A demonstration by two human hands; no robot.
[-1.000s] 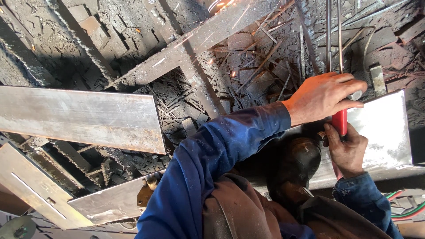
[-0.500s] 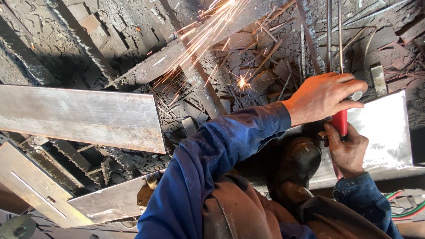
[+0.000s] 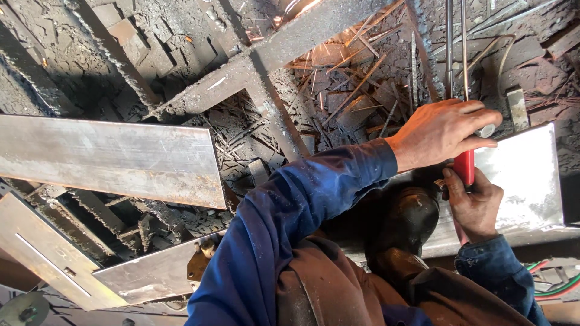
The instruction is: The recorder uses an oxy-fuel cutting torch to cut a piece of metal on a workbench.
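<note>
My left hand (image 3: 444,130) reaches out from a long blue sleeve and is closed over the top of a red-handled tool (image 3: 465,168), with a grey metal end showing at its fingertips. My right hand (image 3: 477,205) grips the same red handle from below. Both hands sit over a bright steel plate (image 3: 525,175) at the right. A few orange sparks (image 3: 296,9) fly at the upper edge of the view. The tool's working end is hidden by my hands.
A long steel plate (image 3: 109,157) lies at the left, with two more plates (image 3: 151,274) below it. Rusty slag-covered grating bars (image 3: 260,66) and scrap rods cover the bed. A dark rounded boot-like shape (image 3: 408,220) sits by my arm. Red and green hoses (image 3: 553,287) run at the lower right.
Half a second ago a wide fan of sparks sprayed up and left; only a few streaks remain now. Both hands have stayed on the red tool in the same place.
</note>
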